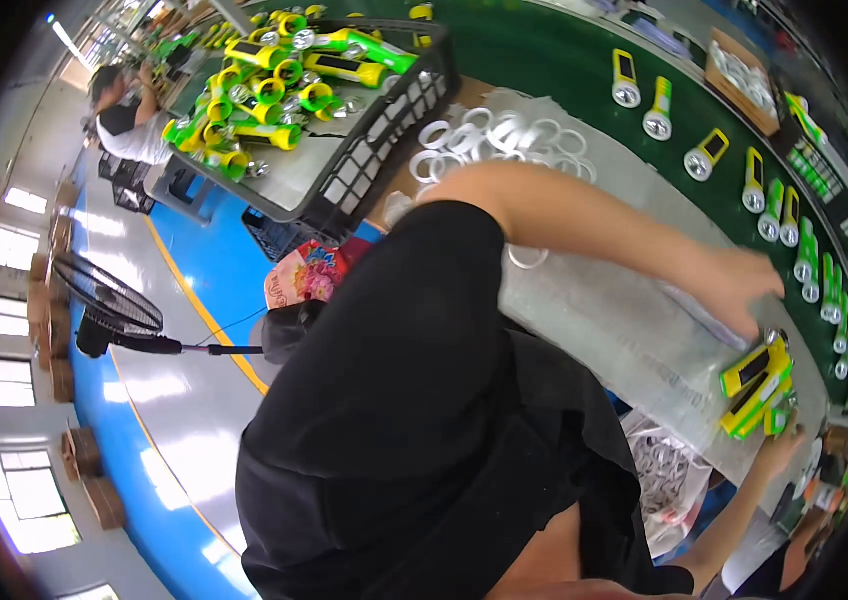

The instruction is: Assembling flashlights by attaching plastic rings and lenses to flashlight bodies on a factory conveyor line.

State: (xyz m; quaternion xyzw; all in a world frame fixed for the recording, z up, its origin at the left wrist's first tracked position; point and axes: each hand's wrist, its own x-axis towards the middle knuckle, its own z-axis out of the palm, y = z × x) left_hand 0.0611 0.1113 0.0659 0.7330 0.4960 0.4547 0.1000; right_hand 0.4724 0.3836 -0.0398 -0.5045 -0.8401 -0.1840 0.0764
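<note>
My left hand (741, 288) reaches across the worktable, blurred by motion. Its fingers look apart, and nothing shows in them. Just below it lies a small bunch of yellow-and-green flashlights (756, 385) with dark panels on their sides. My right hand (782, 448) is at the near end of this bunch, its fingers closed around a flashlight's end; the grip is partly hidden. A pale cloth-like strip (712, 316) lies under my left wrist. Many white rings (504, 135) are heaped on the table beyond my left forearm.
A black crate (374, 140) heaped with flashlights (269, 85) stands at the far left. Several flashlights (657, 122) stand in a row on the green belt (584, 60). A bag of white rings (662, 475) hangs near my body. A fan (109, 295) and a seated person (129, 120) are left.
</note>
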